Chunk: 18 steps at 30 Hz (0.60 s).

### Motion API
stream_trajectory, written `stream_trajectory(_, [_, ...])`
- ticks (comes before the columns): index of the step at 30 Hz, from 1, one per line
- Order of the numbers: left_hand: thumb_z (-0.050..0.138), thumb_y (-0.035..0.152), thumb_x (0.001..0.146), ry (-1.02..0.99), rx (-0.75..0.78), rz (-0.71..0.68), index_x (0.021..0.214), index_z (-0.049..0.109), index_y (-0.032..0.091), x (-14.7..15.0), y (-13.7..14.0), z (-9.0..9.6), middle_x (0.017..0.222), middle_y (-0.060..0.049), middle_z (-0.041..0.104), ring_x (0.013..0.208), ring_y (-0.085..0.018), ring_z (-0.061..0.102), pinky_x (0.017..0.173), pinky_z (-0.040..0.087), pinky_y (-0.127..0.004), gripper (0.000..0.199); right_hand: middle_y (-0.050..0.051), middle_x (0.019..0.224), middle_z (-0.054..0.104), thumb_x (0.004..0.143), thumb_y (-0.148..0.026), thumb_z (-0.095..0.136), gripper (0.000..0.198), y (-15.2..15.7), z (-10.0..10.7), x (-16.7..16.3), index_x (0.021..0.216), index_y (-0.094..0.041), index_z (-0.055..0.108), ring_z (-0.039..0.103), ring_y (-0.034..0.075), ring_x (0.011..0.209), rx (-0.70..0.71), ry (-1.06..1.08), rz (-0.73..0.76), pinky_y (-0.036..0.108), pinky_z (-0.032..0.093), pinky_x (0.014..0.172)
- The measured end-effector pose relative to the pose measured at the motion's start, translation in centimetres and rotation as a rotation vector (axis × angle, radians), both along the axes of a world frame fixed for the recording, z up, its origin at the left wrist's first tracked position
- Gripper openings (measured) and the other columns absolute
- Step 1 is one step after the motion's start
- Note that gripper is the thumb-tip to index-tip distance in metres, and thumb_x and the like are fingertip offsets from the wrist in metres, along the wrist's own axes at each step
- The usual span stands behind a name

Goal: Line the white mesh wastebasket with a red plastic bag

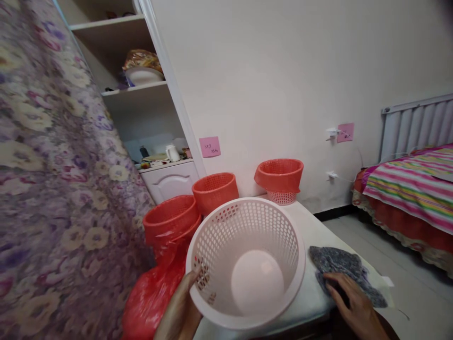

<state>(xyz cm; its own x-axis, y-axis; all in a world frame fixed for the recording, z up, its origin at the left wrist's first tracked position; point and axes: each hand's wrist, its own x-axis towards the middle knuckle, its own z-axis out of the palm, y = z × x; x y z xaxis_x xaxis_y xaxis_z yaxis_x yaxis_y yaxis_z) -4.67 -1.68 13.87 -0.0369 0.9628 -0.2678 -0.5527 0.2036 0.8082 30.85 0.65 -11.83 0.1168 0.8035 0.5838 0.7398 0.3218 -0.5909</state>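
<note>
Pale wall (pixel 283 71) fills the far side of the room, with a pink sticky note (pixel 210 147) stuck on it and a second pink note (pixel 345 132) farther right beside a wall socket. On the left hangs a purple floral curtain (pixel 53 165), and behind it stand white shelves (pixel 141 89) bearing a bowl (pixel 143 75) and, lower down, a small white jug (pixel 172 153). At the far right is a bed with a striped cover (pixel 410 184) below a grey radiator (pixel 417 125).

A white table (pixel 311 297) runs from near to far in the middle. On its near end, tilted toward the camera, sits a white plastic basket (pixel 247 259) with a perforated wall and solid round bottom. The left hand (pixel 180 311) grips the basket at its near left rim, the thumb hooked over the edge and pressing the inner wall; the fingers are hidden behind the basket. The right hand (pixel 354 307) lies flat and loosely spread on a grey cloth (pixel 339 267) that rests on the table just right of the basket; it presses the cloth rather than closing round it.

Left of the basket, a red basket (pixel 170 219) stands over a crumpled red plastic bag (pixel 152 293). Beyond it is a second red basket (pixel 215 190), and farther right a white basket lined with red plastic (pixel 279 179) stands at the table's far end
</note>
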Motion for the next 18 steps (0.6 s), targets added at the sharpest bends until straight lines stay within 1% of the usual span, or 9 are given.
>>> stream_trajectory(3, [0.059,0.026,0.082,0.002,0.005,0.041,0.111,0.063,0.015,-0.5,0.3,-0.9,0.089,-0.007,0.076,0.095,-0.023,0.068,0.085,0.054,-0.038,0.031,0.004,0.106,0.065,0.089,-0.033,0.049,0.02,-0.2,-0.1,-0.1,0.108,-0.028,0.053,0.06,0.022,0.103,-0.011,0.005,0.011,0.042,0.049,0.091])
stream_trajectory(5, [0.059,0.031,0.082,0.032,0.014,0.028,0.113,0.061,0.017,-0.9,0.7,-1.4,0.095,-0.006,0.075,0.098,-0.022,0.067,0.085,0.053,-0.036,0.034,0.004,0.106,0.067,0.089,-0.035,0.049,0.02,-0.3,0.0,-0.1,0.107,-0.027,0.054,0.062,0.021,0.101,-0.031,0.001,0.018,0.04,0.051,0.089])
stream_trajectory(9, [0.058,0.041,0.081,0.207,0.021,-0.056,0.121,0.055,0.025,-1.4,1.8,-2.0,0.114,-0.005,0.067,0.106,-0.021,0.061,0.081,0.052,-0.032,0.043,0.003,0.108,0.069,0.089,-0.04,0.048,0.024,-0.6,-0.2,0.2,0.108,-0.028,0.055,0.064,0.021,0.102,-0.13,-0.003,0.05,0.039,0.051,0.09])
stream_trajectory(12, [0.056,0.051,0.079,0.321,0.004,-0.066,0.123,0.051,0.029,-1.6,2.7,-2.3,0.124,-0.005,0.06,0.109,-0.02,0.057,0.075,0.052,-0.03,0.049,0.003,0.108,0.07,0.088,-0.045,0.047,0.028,-0.7,-0.6,0.4,0.108,-0.028,0.056,0.065,0.023,0.101,-0.194,0.007,0.028,0.042,0.051,0.09])
stream_trajectory(15, [0.053,0.06,0.077,0.379,-0.015,-0.061,0.121,0.053,0.03,-1.9,3.4,-2.5,0.126,-0.005,0.057,0.111,-0.022,0.053,0.072,0.052,-0.03,0.054,0.003,0.104,0.071,0.086,-0.048,0.047,0.029,-0.8,-0.9,0.6,0.104,-0.029,0.059,0.067,0.023,0.096,-0.179,0.005,0.018,0.042,0.053,0.086])
stream_trajectory(18, [0.052,0.065,0.075,0.446,-0.012,-0.068,0.121,0.054,0.029,-2.2,3.8,-2.5,0.131,-0.006,0.055,0.114,-0.024,0.051,0.071,0.053,-0.033,0.058,0.003,0.101,0.072,0.085,-0.049,0.048,0.029,-0.9,-0.6,0.6,0.102,-0.029,0.061,0.068,0.023,0.093,-0.156,0.015,0.007,0.04,0.054,0.083])
